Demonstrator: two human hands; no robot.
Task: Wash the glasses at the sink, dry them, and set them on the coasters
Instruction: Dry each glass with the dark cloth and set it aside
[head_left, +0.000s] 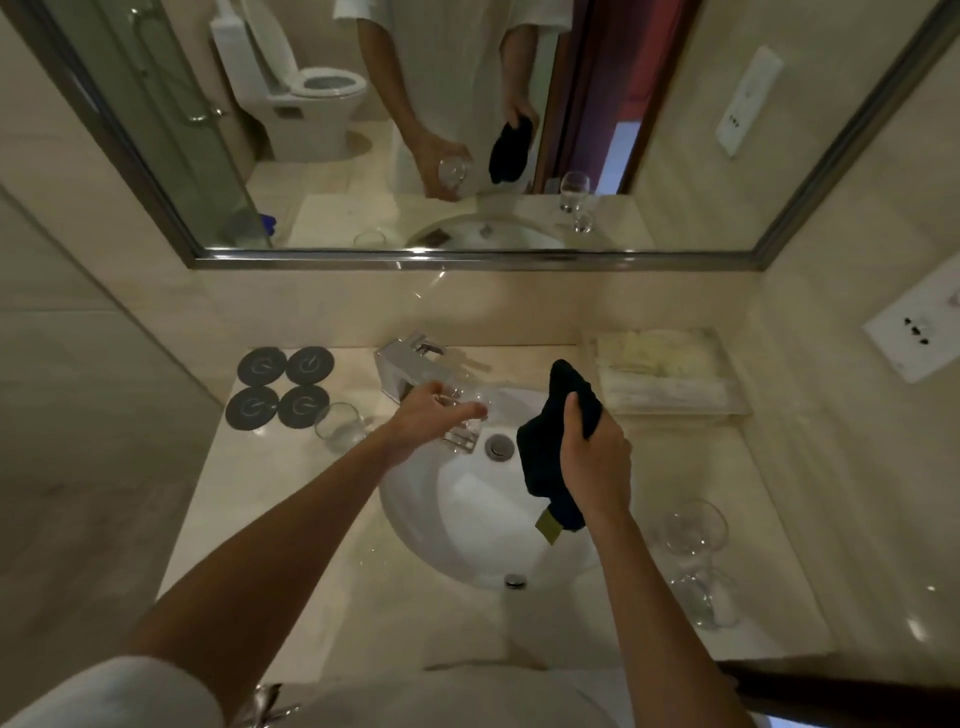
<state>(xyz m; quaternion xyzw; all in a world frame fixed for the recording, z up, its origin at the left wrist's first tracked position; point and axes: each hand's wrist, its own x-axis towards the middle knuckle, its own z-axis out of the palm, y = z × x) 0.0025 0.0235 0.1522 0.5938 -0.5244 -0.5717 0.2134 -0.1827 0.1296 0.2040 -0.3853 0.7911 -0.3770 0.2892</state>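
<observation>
The sink (467, 519) is set into the middle of the table (291, 519), with the faucet (410, 364) behind it. Four coasters (283, 387) lie in a square at the rear left of the table. One tumbler (340, 427) stands just right of the coasters. Over the sink, the left hand (431, 415) holds a glass (465, 423) below the faucet; the right hand (597, 457) holds a cloth (550, 447) beside it. Two stemmed glasses (698, 561) stand right of the sink. A tray (670, 395) sits at the rear right. A mirror (467, 130) hangs behind.
</observation>
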